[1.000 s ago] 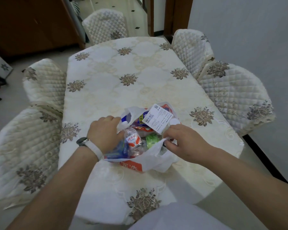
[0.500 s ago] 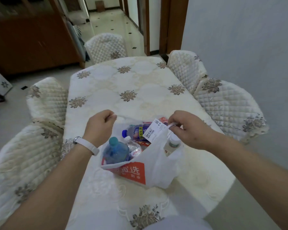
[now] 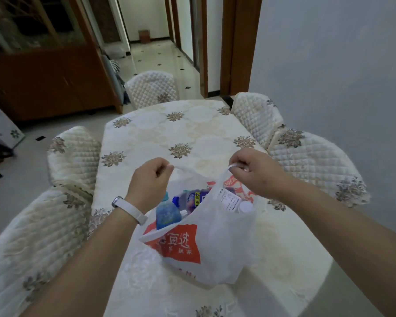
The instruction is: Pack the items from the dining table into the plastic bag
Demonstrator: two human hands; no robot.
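Both aloft: left hand (image 3: 150, 179), right hand (image 3: 254, 172), fingers (image 3: 236, 160) tight round plastic bag (image 3: 215, 239) handles.

Grey wall (image 3: 329, 53) rt; 5 quilted chairs (image 3: 151, 88), wood cabinet (image 3: 44, 83) lt, glossy tiled floor (image 3: 32, 143), prob. hallway (image 3: 153, 51) beyond.

Bare-armed on both sides. Wears a white band (image 3: 133, 211) round the left wrist, toward 8 o'clock, with a dark, silver-rimmed face on its outer side.

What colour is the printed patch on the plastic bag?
The patch is orange-red with white characters; head view.
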